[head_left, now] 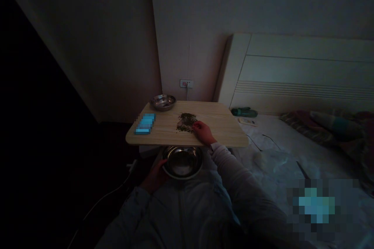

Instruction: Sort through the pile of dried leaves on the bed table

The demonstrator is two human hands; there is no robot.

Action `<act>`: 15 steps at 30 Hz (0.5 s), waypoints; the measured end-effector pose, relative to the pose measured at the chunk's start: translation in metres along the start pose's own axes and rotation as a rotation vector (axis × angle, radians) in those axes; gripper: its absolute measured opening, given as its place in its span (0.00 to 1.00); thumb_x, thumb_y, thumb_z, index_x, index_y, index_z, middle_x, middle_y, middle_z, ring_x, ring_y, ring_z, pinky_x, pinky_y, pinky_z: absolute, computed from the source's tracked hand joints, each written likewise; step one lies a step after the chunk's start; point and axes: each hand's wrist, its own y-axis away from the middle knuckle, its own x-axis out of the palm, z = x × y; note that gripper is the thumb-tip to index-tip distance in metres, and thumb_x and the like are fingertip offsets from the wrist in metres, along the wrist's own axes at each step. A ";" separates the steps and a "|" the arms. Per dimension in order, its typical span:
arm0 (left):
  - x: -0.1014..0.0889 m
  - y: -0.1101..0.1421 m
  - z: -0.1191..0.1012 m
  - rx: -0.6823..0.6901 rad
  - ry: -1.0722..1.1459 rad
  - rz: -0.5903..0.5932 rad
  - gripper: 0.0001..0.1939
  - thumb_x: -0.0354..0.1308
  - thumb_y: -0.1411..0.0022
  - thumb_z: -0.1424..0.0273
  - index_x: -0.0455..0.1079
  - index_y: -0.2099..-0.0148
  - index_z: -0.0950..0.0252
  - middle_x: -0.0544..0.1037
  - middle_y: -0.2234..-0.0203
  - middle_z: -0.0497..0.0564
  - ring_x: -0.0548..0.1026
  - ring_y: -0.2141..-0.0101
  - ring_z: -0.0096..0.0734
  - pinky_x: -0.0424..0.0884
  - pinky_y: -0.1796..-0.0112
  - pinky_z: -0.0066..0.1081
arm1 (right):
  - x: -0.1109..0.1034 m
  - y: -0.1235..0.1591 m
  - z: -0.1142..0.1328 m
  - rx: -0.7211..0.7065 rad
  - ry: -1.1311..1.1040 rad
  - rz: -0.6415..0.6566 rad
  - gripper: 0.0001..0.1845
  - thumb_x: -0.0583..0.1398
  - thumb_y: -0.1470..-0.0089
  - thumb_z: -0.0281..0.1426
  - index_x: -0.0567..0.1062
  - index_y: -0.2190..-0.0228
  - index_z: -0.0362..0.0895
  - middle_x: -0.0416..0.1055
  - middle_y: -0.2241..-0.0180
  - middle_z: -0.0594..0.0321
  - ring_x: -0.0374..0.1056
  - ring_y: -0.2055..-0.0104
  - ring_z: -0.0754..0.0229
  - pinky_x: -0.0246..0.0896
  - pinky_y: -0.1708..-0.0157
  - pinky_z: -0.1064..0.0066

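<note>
My left hand (157, 176) grips the left rim of a shiny metal bowl (182, 161), which sits over my lap just under the table's front edge. The inside of this bowl is dim, and I cannot make out any contents. On the light wooden table (222, 124) lies a loose patch of small dark green bits (187, 121), too small to name. My right hand (203, 132) rests at the patch's right edge, fingers pinched together. What they hold, if anything, is hidden. A second metal bowl (163, 102) stands at the table's far left corner.
A pixelated blue-lit rectangle (145, 123) lies on the table's left side. To the right is a bed with a pale headboard (292, 70), a green bottle (244, 112) and a rumpled blanket (327, 128). A white cable (108, 194) trails at the left; a wall socket (186, 83) is behind.
</note>
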 end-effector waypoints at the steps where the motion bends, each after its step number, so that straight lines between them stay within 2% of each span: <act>1: 0.003 0.002 -0.001 -0.005 -0.013 -0.037 0.14 0.60 0.41 0.72 0.77 0.52 0.64 0.86 0.66 0.55 0.82 0.56 0.48 0.76 0.56 0.37 | 0.000 0.001 0.001 -0.005 -0.007 0.006 0.06 0.62 0.51 0.34 0.77 0.70 0.45 0.76 0.72 0.64 0.69 0.69 0.62 0.65 0.65 0.70; 3: 0.009 0.006 -0.002 -0.012 -0.033 -0.085 0.13 0.60 0.40 0.71 0.77 0.53 0.65 0.86 0.67 0.55 0.82 0.57 0.48 0.76 0.57 0.38 | 0.000 0.002 0.002 -0.001 -0.003 0.012 0.06 0.62 0.51 0.34 0.77 0.70 0.45 0.76 0.73 0.65 0.68 0.70 0.62 0.64 0.65 0.70; 6: 0.014 0.010 -0.004 -0.002 -0.038 -0.094 0.10 0.59 0.40 0.71 0.77 0.56 0.65 0.85 0.69 0.55 0.83 0.59 0.47 0.77 0.58 0.37 | -0.001 0.004 0.005 0.010 0.009 0.020 0.06 0.62 0.51 0.33 0.77 0.70 0.45 0.76 0.73 0.65 0.68 0.70 0.62 0.65 0.64 0.70; 12: 0.014 0.012 -0.005 0.006 -0.009 -0.086 0.09 0.59 0.40 0.73 0.77 0.57 0.66 0.85 0.67 0.54 0.82 0.58 0.45 0.76 0.58 0.36 | 0.000 0.009 0.011 0.050 0.045 0.062 0.07 0.63 0.49 0.35 0.79 0.68 0.45 0.76 0.72 0.63 0.69 0.69 0.60 0.67 0.60 0.65; 15: 0.016 0.012 -0.005 0.031 0.004 -0.118 0.07 0.60 0.40 0.74 0.77 0.59 0.66 0.85 0.69 0.53 0.82 0.61 0.42 0.76 0.61 0.34 | 0.000 0.009 0.011 0.060 0.049 0.078 0.08 0.63 0.48 0.35 0.79 0.68 0.44 0.76 0.72 0.63 0.70 0.68 0.59 0.67 0.59 0.63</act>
